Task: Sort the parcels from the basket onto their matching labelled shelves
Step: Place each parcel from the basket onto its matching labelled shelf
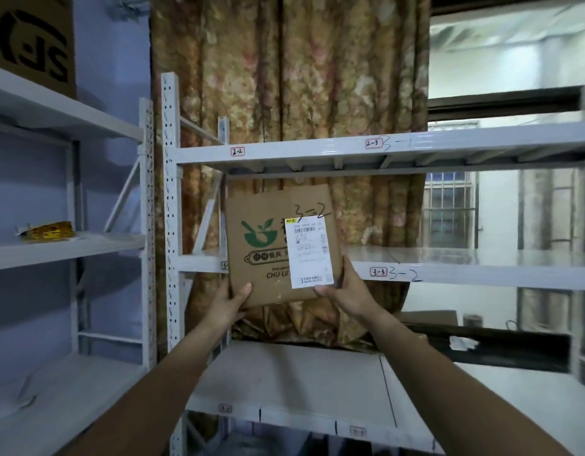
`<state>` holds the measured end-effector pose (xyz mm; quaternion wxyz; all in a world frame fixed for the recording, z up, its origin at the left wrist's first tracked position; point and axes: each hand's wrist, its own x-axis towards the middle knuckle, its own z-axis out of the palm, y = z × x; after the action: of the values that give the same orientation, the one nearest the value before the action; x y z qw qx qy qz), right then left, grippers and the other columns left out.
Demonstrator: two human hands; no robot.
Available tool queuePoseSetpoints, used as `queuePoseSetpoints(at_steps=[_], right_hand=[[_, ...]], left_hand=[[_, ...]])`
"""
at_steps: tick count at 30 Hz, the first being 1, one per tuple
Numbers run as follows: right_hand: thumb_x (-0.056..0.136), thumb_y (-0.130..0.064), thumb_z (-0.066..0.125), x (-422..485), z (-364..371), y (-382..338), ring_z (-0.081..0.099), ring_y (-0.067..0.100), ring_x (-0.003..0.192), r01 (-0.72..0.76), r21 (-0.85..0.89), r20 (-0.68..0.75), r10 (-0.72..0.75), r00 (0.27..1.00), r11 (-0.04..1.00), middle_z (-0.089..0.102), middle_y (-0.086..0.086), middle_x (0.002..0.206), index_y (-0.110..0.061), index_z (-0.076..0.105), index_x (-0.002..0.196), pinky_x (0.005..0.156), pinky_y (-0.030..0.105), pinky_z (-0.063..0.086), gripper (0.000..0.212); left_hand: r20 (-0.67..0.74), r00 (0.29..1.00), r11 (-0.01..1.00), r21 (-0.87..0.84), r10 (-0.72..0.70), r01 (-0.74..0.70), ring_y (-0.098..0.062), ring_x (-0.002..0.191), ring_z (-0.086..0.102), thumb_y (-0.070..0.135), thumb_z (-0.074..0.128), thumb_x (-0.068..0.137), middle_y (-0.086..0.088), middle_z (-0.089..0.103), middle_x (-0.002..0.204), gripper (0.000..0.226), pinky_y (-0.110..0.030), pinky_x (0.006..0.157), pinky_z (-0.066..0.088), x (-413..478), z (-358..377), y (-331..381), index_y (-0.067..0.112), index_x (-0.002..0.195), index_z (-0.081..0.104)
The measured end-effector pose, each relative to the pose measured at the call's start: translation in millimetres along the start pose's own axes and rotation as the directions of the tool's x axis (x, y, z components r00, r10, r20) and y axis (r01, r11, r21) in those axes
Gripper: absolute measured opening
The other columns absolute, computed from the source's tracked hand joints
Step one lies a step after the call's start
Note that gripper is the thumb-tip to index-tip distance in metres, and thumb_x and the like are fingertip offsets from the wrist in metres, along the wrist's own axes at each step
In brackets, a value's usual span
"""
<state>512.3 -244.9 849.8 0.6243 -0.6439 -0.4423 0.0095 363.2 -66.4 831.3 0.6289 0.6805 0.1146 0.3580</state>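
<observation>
At the upper left of the frame a brown cardboard box with a black printed logo (31, 44) stands on the top board of a white metal rack (70, 248). On the rack's middle board, at mid-left, lies a flat yellow packet (49, 231).

Right of it rises the white perforated upright (171, 225) of a second rack, with a patterned brown and gold curtain (301, 77) hanging behind.

The left hand (230, 304) grips the lower left corner of a flat brown cardboard parcel with a green logo (268, 245), thumb on its front. The parcel is held upright at the centre of the frame, in front of the middle shelf's front edge (482, 274). It bears a white shipping label (309, 251) and "3-2" handwritten above it.

The right hand (345, 291) clamps the lower right corner, thumb at the label's lower edge.

Just right of this hand, the shelf edge carries a red-bordered tag reading 3-3 (378, 272), with "3-2" handwritten beside it. The shelf above has tags 2-2 (237, 151) and 2-3 (373, 143). At mid-right is a barred window (449, 209).
</observation>
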Motion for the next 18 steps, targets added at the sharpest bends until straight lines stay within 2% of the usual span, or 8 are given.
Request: queuePoseSetpoints(at_steps=[3,7,11,13,16,18], right_hand=[[0.079,0.020,0.059,1.8,-12.2,5.9,0.050,0.019,0.124,-0.027,-0.037,0.090,0.030,0.995,0.999,0.051,-0.002,0.125,-0.008,0.016,0.144,0.096,0.029,0.047,0.083],[0.081,0.014,0.061,9.6,-28.9,11.3,0.049,0.011,0.119,0.010,-0.103,0.080,-0.002,0.997,0.995,0.053,-0.015,0.119,-0.016,0.013,0.146,0.098,0.028,0.044,0.086],[0.086,0.002,0.060,23.8,-38.3,20.7,0.048,0.015,0.124,0.030,-0.152,0.062,-0.021,0.998,0.988,0.053,-0.014,0.122,-0.025,0.013,0.148,0.110,0.038,0.037,0.081],[0.088,-0.001,0.059,33.2,-40.5,21.9,0.049,0.015,0.123,0.049,-0.173,0.065,-0.038,0.997,0.984,0.052,-0.013,0.122,-0.024,0.014,0.148,0.107,0.034,0.039,0.078],[0.088,-0.004,0.061,53.1,-41.0,17.8,0.050,0.013,0.120,0.083,-0.176,0.059,-0.073,0.996,0.981,0.055,-0.011,0.123,-0.022,0.021,0.147,0.095,0.022,0.039,0.074],[0.088,-0.005,0.062,69.2,-38.1,12.8,0.049,0.015,0.122,0.123,-0.178,0.050,-0.116,0.992,0.976,0.054,-0.005,0.132,-0.018,0.024,0.147,0.101,0.028,0.041,0.071]], left_hand=[[0.007,1.000,0.999,0.034,-0.001,0.001,-0.035,0.130,0.043,0.013,0.047,0.095,-0.014,0.042,0.145,0.054,-0.055,0.108,0.035,6.3,9.0,-2.2,0.015,0.145,0.026],[0.068,0.997,0.991,0.123,0.035,-0.043,-0.031,0.131,0.044,0.008,0.055,0.091,-0.014,0.043,0.144,0.066,-0.052,0.110,0.035,14.1,13.1,3.1,0.017,0.147,0.022],[0.051,0.989,0.967,0.210,0.137,-0.145,-0.027,0.131,0.042,0.005,0.057,0.089,-0.008,0.044,0.142,0.070,-0.042,0.109,0.038,26.1,21.9,13.9,0.017,0.148,0.021],[0.046,0.986,0.957,0.237,0.160,-0.166,-0.027,0.129,0.043,0.003,0.056,0.089,-0.003,0.044,0.135,0.070,-0.036,0.103,0.041,34.1,23.3,19.8,0.017,0.148,0.021],[0.017,0.984,0.954,0.241,0.177,-0.176,-0.030,0.129,0.045,0.002,0.056,0.089,-0.009,0.046,0.139,0.065,-0.041,0.106,0.041,51.2,19.6,27.7,0.015,0.146,0.027],[-0.015,0.977,0.947,0.252,0.211,-0.201,-0.030,0.130,0.045,0.003,0.057,0.089,-0.012,0.047,0.141,0.063,-0.045,0.109,0.038,61.8,15.6,34.4,0.014,0.145,0.029]])
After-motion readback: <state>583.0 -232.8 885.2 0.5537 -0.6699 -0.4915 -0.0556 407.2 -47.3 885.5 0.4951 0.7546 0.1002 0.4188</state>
